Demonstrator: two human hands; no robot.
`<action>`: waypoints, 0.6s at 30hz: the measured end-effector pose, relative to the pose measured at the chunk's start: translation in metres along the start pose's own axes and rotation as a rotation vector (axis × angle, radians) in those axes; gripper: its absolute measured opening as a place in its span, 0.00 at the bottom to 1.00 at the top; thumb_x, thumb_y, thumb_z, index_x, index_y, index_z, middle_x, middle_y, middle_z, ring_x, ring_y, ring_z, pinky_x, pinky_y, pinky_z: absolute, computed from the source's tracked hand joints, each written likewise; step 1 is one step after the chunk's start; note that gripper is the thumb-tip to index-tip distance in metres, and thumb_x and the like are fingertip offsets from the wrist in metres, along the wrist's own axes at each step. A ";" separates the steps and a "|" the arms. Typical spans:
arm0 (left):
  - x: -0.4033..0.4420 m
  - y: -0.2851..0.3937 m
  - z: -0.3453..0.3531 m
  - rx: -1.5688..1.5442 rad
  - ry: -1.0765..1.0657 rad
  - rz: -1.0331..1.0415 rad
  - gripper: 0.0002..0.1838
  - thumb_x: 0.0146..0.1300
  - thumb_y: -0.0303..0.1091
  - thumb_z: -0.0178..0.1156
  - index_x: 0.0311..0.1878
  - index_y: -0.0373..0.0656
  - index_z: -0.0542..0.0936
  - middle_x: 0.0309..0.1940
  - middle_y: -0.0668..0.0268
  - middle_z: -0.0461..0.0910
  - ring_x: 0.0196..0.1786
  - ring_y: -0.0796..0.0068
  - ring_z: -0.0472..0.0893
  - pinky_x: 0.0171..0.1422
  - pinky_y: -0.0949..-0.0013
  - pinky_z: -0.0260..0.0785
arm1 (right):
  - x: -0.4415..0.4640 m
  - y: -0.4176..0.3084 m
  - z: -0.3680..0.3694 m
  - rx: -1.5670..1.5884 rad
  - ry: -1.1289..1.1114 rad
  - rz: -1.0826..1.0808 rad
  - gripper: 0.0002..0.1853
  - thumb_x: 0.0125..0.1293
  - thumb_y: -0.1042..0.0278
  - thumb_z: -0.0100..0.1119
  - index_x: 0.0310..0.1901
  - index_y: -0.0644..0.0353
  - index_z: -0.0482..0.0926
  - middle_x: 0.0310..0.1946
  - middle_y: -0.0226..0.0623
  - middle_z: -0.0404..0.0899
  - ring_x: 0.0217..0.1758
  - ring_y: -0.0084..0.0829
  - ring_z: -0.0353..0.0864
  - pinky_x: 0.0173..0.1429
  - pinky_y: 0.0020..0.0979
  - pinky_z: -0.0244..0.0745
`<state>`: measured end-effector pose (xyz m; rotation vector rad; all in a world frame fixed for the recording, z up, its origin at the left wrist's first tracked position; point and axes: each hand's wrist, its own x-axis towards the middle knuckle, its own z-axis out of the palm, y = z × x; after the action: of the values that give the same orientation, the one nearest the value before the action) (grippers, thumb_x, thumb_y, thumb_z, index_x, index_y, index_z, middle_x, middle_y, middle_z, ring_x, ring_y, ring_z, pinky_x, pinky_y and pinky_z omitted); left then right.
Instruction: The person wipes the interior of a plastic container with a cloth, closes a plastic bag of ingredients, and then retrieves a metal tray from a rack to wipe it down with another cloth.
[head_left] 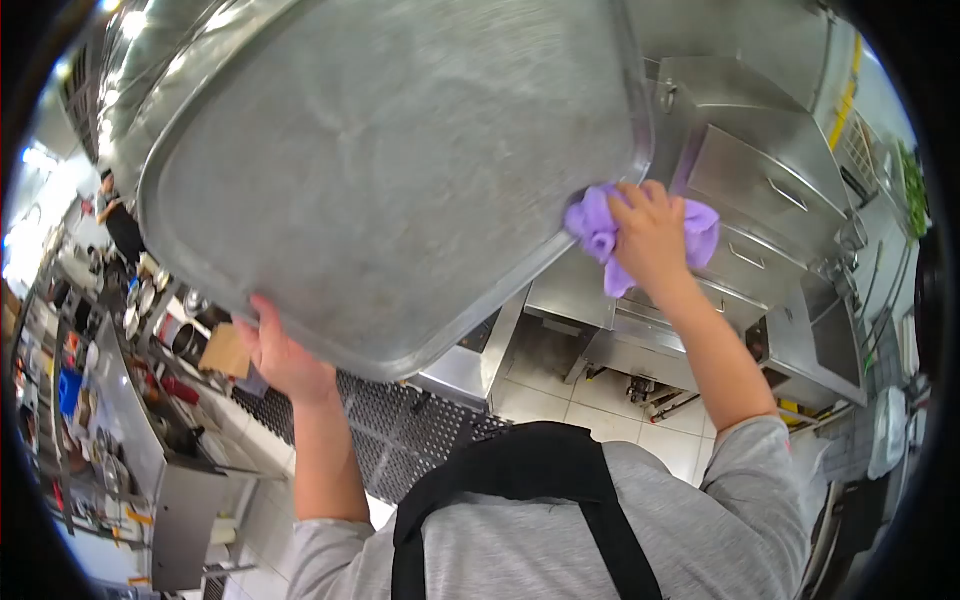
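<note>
A large grey metal tray [400,170] with a raised rim is held up and tilted across the upper middle of the head view. My left hand [285,350] grips its lower left edge, thumb on the inner face and the other fingers mostly hidden behind. At the tray's lower right corner, my right hand [652,235] is closed on a bunched purple cloth [703,235], which touches the rim there. Parts of the cloth stick out on both sides of the fingers.
Steel cabinets with handles [770,180] stand at the right. A steel counter [135,400] and shelves with pots are at the left. Another person [122,225] stands far left. Below lie a black perforated mat [400,430] and floor tiles [535,395].
</note>
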<state>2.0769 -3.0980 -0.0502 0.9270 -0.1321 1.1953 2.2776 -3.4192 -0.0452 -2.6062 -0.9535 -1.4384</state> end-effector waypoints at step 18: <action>-0.038 -0.027 0.013 0.038 -0.054 -0.170 0.21 0.72 0.44 0.44 0.57 0.36 0.67 0.49 0.62 0.73 0.50 0.75 0.73 0.55 0.72 0.65 | 0.039 -0.212 -0.031 0.814 0.258 -0.532 0.11 0.45 0.67 0.57 0.34 0.50 0.80 0.43 0.25 0.75 0.43 0.32 0.69 0.43 0.34 0.61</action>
<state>2.0891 -3.1357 -0.0774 0.9842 -0.0725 1.0195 2.1596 -3.2360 -0.0543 -1.6113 -1.7904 -1.0581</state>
